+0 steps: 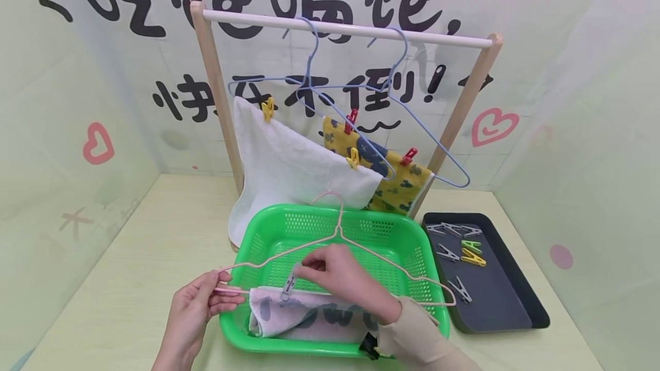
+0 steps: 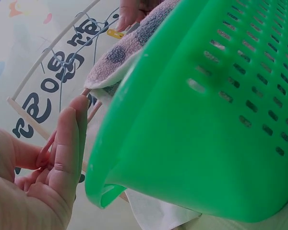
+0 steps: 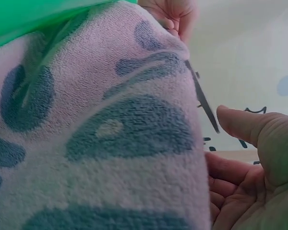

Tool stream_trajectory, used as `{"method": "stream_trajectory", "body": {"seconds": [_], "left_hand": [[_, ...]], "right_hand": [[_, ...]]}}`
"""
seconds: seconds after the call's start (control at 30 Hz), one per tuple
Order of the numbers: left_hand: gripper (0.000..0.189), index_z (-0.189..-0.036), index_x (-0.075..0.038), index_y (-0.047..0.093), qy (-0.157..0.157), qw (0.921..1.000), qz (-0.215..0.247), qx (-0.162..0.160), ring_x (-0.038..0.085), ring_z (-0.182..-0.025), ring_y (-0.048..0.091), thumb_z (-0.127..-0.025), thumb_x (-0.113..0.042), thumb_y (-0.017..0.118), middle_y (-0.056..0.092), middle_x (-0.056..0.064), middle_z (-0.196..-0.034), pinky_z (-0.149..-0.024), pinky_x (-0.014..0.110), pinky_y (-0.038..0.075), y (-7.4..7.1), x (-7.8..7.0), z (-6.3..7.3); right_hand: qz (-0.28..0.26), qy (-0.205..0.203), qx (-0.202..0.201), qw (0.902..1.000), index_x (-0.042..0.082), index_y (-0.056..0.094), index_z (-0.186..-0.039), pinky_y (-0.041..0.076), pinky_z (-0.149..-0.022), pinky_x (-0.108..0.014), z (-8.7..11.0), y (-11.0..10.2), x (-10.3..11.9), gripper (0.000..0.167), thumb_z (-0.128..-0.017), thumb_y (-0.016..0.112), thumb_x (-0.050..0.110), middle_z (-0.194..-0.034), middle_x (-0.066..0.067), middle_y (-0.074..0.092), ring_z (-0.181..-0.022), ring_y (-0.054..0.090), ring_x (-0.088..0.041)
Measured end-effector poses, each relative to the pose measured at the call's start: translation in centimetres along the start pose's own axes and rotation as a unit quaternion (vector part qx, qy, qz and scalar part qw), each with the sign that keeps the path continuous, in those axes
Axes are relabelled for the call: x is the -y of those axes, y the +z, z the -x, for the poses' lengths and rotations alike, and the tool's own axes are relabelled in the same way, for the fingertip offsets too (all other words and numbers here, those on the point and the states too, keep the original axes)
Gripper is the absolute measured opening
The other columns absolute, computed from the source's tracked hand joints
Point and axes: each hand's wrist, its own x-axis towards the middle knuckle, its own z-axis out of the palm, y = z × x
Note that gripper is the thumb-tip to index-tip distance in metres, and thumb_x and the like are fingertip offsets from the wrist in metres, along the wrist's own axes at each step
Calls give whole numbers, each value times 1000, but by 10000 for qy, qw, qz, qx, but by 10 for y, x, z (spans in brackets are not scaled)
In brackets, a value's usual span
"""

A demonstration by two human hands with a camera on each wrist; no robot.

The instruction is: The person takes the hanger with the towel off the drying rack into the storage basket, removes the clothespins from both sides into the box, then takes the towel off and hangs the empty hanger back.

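Observation:
My left hand (image 1: 198,299) grips the left end of a pink clothes hanger (image 1: 299,248), its thumb and fingers around the wire. A pink towel with grey-blue patches (image 1: 275,308) is draped over the hanger's lower bar, partly inside the green basket (image 1: 330,345). A grey clothespin (image 1: 289,286) stands clipped on the towel's upper edge near its left end. My right hand (image 1: 342,276) is at the clothespin's upper end, thumb tip right beside it. In the right wrist view, the thumb (image 3: 245,125) and index finger stand apart with a gap between them.
Behind the basket stands a rack (image 1: 345,28) with two blue hangers, bearing a white towel (image 1: 294,159) and a yellow patterned towel (image 1: 397,185) held by clothespins. To the right lies a dark tray (image 1: 502,279) with several grey, yellow and green clothespins.

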Motion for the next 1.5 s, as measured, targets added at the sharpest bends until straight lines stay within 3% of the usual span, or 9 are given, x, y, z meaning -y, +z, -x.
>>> {"method": "stream_trajectory", "body": {"seconds": [0.33, 0.53, 0.93, 1.13, 1.33, 1.43, 1.5], "left_hand": [[31, -90, -1, 66, 35, 10000, -11, 17, 18, -64, 69, -101, -22, 45, 71, 9, -73, -56, 27, 58, 1, 1, -1], [32, -90, -1, 66, 60, 10000, -8, 38, 18, -64, 69, -101, -21, 45, 70, 10, -73, -56, 27, 58, 1, 1, -1], [31, -90, 0, 65, 55, 10000, 38, 20, 19, -64, 69, -101, -21, 45, 70, 11, -74, -56, 27, 58, -1, 2, -2], [30, -90, -1, 65, 66, 9999, 83, 12, 19, -64, 69, -101, -21, 45, 71, 11, -74, -56, 27, 58, -2, 3, -2], [30, -90, -1, 65, 85, 9999, 95, 7, 18, -65, 69, -101, -21, 45, 71, 11, -74, -56, 27, 58, -1, 3, -2], [30, -89, -2, 65, 90, 9999, 104, 11, 18, -64, 69, -101, -21, 45, 70, 10, -74, -56, 27, 58, -1, 3, -2], [30, -89, -2, 65, 89, 9999, 115, 18, 18, -65, 69, -101, -21, 45, 70, 10, -73, -56, 27, 58, -1, 3, -2]], "right_hand": [[-284, -30, 210, 9994, 6, 72, -88, 50, -54, -18, 0, 2, -3, 22, -93, 61, 23, -66, 4, 65, -55, 57, -3], [-447, -36, 176, 9988, 3, 71, -87, 50, -53, -19, 0, 3, -5, 21, -93, 60, 21, -68, -3, 66, -55, 58, -4], [-959, -254, -570, 9934, 0, 70, -85, 52, -49, -19, 2, 9, -4, 13, -88, 66, 13, -70, -7, 67, -56, 57, -3], [-1412, -624, -811, 9847, -4, 69, -88, 53, -52, -22, 3, 4, -7, 15, -90, 64, 10, -73, -17, 67, -59, 59, -5], [-1542, -1108, -1227, 9741, -8, 68, -87, 56, -50, -28, 8, -10, -13, 12, -87, 65, 4, -71, -18, 67, -57, 61, -8], [-1394, -1051, -1475, 9735, -7, 68, -85, 55, -48, -26, 14, -23, -17, 11, -86, 66, 4, -70, -16, 67, -56, 61, -8], [-1310, -758, -1557, 9762, -4, 69, -86, 54, -50, -24, 22, -34, -20, 12, -87, 67, 8, -72, -14, 68, -58, 61, -8]]}}
